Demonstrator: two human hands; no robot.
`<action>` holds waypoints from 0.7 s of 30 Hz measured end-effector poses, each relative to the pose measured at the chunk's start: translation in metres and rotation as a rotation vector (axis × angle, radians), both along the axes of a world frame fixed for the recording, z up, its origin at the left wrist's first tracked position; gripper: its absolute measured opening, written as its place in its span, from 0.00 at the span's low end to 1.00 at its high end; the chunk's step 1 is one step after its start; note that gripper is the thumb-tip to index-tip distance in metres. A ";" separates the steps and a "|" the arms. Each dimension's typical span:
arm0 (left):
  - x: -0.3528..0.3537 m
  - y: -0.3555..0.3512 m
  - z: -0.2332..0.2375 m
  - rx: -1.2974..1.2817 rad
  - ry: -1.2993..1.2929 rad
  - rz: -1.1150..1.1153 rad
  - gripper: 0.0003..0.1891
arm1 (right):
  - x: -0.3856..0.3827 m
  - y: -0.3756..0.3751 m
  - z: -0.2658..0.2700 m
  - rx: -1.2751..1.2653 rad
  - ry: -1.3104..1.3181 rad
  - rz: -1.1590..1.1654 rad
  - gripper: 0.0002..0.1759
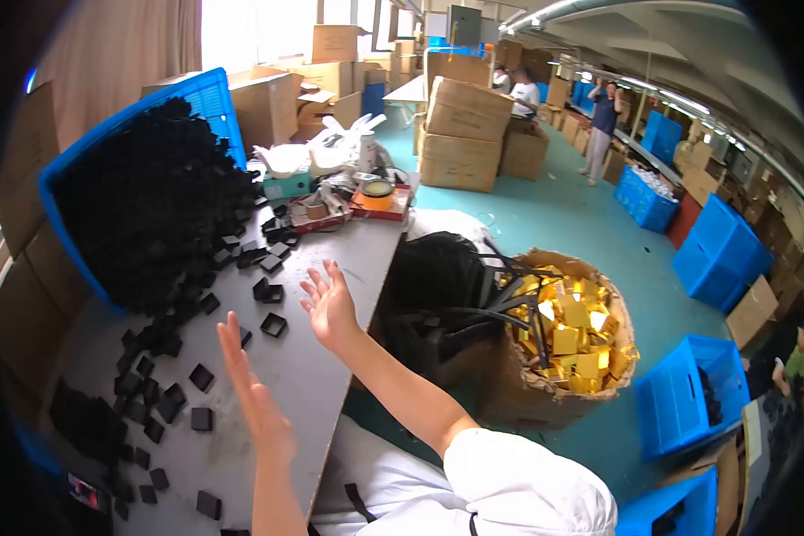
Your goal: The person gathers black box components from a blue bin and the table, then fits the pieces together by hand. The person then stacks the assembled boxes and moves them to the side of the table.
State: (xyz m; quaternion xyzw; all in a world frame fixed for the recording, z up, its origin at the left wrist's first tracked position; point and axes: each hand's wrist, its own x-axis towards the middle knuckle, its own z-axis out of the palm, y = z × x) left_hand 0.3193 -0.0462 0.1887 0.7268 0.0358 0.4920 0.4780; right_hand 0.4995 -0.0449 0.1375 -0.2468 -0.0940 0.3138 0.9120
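While black pieces (203, 419) litter the desk (297, 393), the left hand (259, 406) and right hand (332, 314) hover over it, both unclenched.

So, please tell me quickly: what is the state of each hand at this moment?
Left hand: open, fingers extended, nothing visible in it.
Right hand: open, palm empty.
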 end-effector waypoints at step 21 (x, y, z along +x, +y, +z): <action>-0.027 0.189 -0.045 -0.870 -0.003 0.092 0.42 | 0.001 0.050 -0.037 -0.172 0.069 0.335 0.45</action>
